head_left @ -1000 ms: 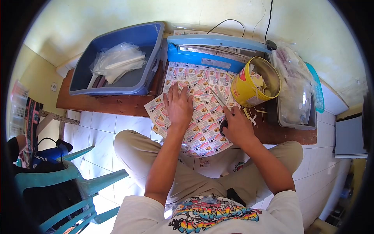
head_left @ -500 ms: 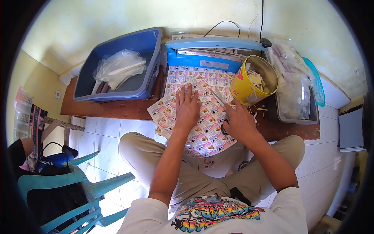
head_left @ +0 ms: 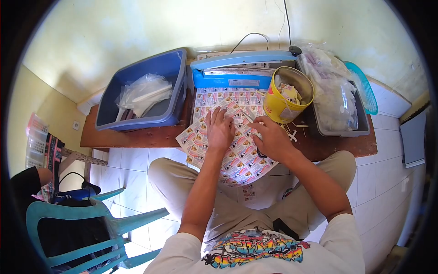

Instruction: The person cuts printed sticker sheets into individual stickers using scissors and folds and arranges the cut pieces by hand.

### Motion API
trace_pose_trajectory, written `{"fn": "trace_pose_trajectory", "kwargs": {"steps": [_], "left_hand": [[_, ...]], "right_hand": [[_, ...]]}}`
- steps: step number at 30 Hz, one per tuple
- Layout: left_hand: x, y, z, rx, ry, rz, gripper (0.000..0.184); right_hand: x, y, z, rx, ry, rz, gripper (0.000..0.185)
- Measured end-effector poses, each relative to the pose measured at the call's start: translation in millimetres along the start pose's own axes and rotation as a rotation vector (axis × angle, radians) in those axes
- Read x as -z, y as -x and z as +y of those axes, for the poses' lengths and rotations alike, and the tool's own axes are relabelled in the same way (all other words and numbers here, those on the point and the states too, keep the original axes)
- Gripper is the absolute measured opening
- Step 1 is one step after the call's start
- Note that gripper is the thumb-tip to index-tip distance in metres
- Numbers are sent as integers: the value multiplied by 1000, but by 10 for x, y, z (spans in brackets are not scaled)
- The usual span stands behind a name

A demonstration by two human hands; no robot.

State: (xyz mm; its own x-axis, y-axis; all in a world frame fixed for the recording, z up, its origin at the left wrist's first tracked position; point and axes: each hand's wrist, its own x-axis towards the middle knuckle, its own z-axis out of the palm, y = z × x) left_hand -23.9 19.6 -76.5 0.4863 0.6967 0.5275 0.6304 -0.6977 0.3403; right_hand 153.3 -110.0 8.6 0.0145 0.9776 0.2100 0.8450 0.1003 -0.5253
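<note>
Clasping one pair of scissors [head_left: 261, 154] in my right grip [head_left: 275, 141], my left grip [head_left: 221, 133] open on sheets [head_left: 244, 157] overhanging the table's [head_left: 344, 146] edge.

We record pink, brown and blue motifs repeating on white printed paper sheets [head_left: 244, 157]. Beyond the sheets: a long bright-blue lever device [head_left: 214, 81], paler blue arm [head_left: 242, 58], black knob [head_left: 295, 50]. Left of the sheets: a rectangular blue-grey plastic tub [head_left: 150, 122]. Right: a cylindrical yellow can [head_left: 284, 110]. Nearer: a white cloth shirt [head_left: 178, 255], multicoloured lettering [head_left: 260, 249].
</note>
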Motion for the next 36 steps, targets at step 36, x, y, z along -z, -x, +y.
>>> {"fn": "trace_pose_trajectory", "kwargs": {"steps": [36], "left_hand": [[598,154,708,-55,340,232,23]], "right_hand": [[-31,-13,118,-262,-793,243,36]]}}
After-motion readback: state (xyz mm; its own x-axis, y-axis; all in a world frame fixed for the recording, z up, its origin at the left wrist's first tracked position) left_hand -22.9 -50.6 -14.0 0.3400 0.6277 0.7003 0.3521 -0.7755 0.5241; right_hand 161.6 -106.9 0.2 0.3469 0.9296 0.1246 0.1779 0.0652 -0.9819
